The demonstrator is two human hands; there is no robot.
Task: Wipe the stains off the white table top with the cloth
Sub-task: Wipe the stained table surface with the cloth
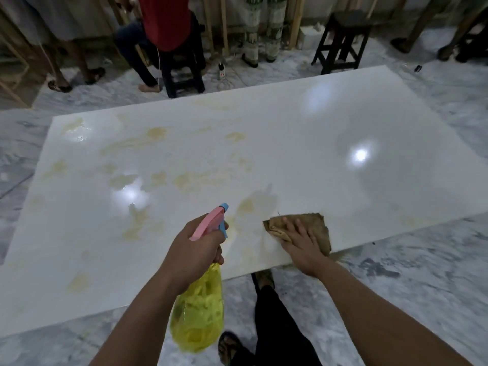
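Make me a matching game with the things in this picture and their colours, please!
Things:
1. cloth
2. spray bottle
3. table top
4. stool

Colours:
A. white
B. yellow, with a pink and blue top
C. dark, almost black
D. brown

Pairs: 1-D, 2-B, 3-A, 4-C

The right hand presses on the cloth; the left hand holds the spray bottle.

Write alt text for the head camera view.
The right hand presses a brown cloth flat on a glossy white table top marked with yellowish stains; the left hand grips a yellow spray bottle with a pink-and-blue trigger head.
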